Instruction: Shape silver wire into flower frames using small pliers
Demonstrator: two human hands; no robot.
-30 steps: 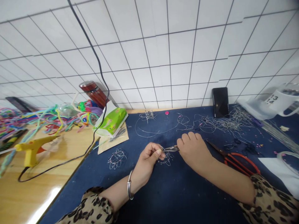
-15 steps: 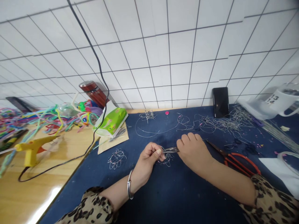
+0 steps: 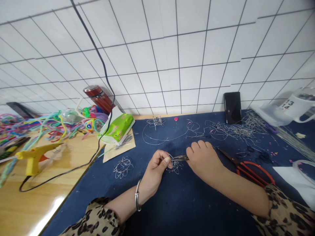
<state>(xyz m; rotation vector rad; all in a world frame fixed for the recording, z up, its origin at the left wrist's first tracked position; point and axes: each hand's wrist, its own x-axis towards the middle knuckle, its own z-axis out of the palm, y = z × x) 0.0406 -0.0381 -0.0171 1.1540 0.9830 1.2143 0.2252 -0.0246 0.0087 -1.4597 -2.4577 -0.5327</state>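
Note:
Thumb and fingers of my left hand (image 3: 157, 165) pinch a small looped piece of silvery wire (image 3: 176, 168), whose loops stick out past the fingertips. My right hand (image 3: 203, 159) is wrapped around a pair of pliers (image 3: 180, 158); its handles are hidden in the fist. The plier jaws point left and meet the wire right at my left fingertips. Left of my hands, a similar bent wire flower shape (image 3: 123, 167) lies on the dark blue mat (image 3: 182, 209).
Red-handled scissors (image 3: 256, 170) lie beside my right forearm. Behind are tangled wires (image 3: 236, 131), a black phone (image 3: 232, 108) against the tiled wall and a white mug (image 3: 297, 106). Leftward are a green tissue pack (image 3: 120, 127), a yellow glue gun (image 3: 34, 157) and its black cord (image 3: 81, 166).
Almost nothing differs. My left wrist and its bangle have shifted very slightly, while the pliers stay at the wire.

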